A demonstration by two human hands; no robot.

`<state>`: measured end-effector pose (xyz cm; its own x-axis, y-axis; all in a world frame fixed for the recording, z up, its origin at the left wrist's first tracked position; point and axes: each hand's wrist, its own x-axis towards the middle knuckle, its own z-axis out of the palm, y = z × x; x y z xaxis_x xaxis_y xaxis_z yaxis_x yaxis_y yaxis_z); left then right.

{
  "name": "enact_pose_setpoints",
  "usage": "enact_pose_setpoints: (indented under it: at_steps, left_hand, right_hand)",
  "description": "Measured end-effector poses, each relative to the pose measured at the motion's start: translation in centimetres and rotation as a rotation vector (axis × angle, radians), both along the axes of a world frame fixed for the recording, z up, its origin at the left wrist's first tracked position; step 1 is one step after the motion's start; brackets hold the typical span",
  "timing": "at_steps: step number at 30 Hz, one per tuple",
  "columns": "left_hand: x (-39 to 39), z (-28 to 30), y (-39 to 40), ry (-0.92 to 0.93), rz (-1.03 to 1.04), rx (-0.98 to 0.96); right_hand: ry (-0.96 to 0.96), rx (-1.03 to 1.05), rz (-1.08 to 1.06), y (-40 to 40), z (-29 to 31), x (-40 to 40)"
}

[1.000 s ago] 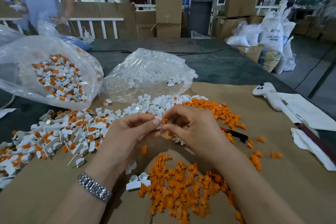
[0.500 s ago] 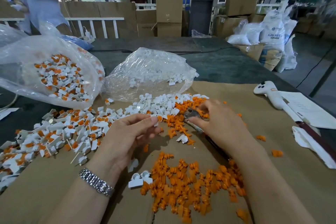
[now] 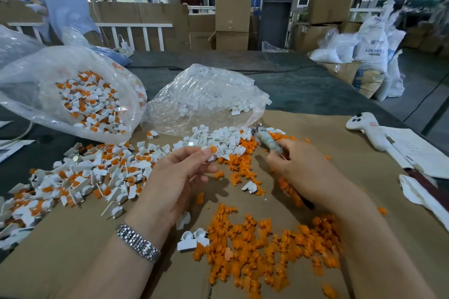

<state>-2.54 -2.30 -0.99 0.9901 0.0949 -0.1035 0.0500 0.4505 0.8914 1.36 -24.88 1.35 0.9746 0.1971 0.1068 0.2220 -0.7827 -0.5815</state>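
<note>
Left hand [image 3: 175, 177] pinches white clip [image 3: 211, 152], orange-plugged, above cardboard sheet [image 3: 60, 250]. Right hand [image 3: 306, 170] grips blurred tool [image 3: 266, 141]. Sheet covers dark table [image 3: 303, 90]; warehouse cartons [image 3: 232, 22] stacked behind.

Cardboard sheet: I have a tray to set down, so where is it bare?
Bare between the right hand and the papers, and at the near-left corner below the white-and-orange clip pile. Crowded from that pile across to the orange plugs nearest the camera.
</note>
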Motion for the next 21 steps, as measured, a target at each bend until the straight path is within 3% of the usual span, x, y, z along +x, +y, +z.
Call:
enact_pose_setpoints:
  at_steps: [2,6,21]
  left_hand:
    - [0.0,0.2,-0.2,-0.026,0.017,-0.012]
    - [-0.1,0.5,-0.6,-0.085,0.050,0.001]
    - [0.0,-0.1,-0.8,-0.157,0.118,0.094]
  right_hand:
    - [0.003,0.113,0.090,0.3,0.8,-0.7]
    - [0.112,0.100,0.226,1.1,1.1,-1.7]
    - [0.102,-0.029,0.344,2.6,1.4,-2.8]
